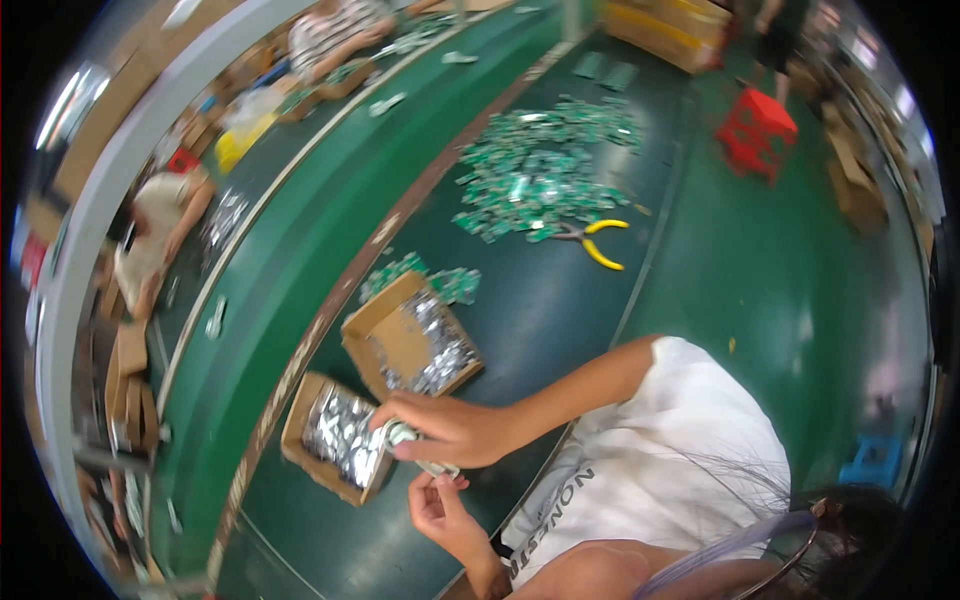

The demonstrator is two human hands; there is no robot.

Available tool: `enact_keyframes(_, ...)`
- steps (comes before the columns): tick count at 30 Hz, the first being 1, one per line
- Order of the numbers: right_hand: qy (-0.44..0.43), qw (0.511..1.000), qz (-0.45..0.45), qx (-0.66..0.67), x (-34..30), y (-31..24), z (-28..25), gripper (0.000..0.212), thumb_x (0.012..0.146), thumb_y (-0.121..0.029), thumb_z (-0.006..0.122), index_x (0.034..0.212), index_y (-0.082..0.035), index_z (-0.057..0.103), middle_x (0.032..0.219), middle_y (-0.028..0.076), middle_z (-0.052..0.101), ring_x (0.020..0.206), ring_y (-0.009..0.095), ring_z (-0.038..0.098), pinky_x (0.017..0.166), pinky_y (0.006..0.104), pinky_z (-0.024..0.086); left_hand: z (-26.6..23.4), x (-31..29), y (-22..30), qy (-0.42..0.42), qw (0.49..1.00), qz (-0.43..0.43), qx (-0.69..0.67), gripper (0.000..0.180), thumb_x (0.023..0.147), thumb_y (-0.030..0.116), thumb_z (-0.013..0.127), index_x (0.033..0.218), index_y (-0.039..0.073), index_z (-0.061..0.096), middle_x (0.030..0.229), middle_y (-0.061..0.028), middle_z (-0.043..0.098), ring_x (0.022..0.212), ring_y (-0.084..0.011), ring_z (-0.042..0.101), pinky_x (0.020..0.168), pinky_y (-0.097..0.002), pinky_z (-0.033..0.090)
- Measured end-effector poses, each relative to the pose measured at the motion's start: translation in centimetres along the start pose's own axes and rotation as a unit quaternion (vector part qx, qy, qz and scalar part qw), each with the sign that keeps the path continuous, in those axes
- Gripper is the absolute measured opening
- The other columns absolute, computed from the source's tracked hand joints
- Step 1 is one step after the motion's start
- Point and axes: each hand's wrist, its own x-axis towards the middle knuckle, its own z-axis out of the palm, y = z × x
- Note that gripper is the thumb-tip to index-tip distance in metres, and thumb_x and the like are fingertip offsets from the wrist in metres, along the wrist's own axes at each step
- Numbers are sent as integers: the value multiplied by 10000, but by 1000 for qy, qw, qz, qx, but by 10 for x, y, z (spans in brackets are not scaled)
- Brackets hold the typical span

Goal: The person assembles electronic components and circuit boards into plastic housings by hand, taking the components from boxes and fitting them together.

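My right hand [445,430] is closed around a small pale white-and-green piece [402,434], above the edge of a small cardboard box [291,430] of shiny silver metal parts [345,436]. Just nearer to me, my left hand [440,513] has its fingers curled, the fingertips pinching at the lower end of a pale piece that reaches out from under the right hand. Blur and the fingers hide its exact kind. Touching the first box, a second open cardboard box [375,335] holds more small silver parts along one side.
Small green circuit boards [545,170] lie in a wide heap on the dark green table, with yellow-handled pliers [600,240] beside it. More boards [455,284] lie behind the boxes. A green conveyor [270,240] runs past; people sit beyond it. A red stool [757,135] stands on the floor.
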Motion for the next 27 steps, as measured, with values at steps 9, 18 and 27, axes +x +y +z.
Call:
enact_keyframes(9,-185,980,66,-27,85,34,-37,319,746,-66,691,1037,-56,560,963,51,560,881,134,571,764,275,487,-45,1,-26,-239,956,-115,-128,362,879,57,541,1228,-15,475,891,-113,640,787,-155,615,692,-259,506)
enact_keyframes(18,-14,921,371,-120,354,229,-103,300,716,-249,746,862,-49,576,757,65,581,574,139,558,497,231,521,-76,0,-32,-11,994,60,90,200,864,-7,520,1040,-5,615,835,-121,645,706,-157,640,634,-256,516)
enact_keyframes(27,11,930,293,-223,359,204,-97,463,806,-444,593,1066,-72,501,856,113,588,504,223,556,571,346,533,-86,9,-52,81,991,54,89,189,869,5,515,1028,1,617,789,-106,638,673,-143,626,606,-249,498)
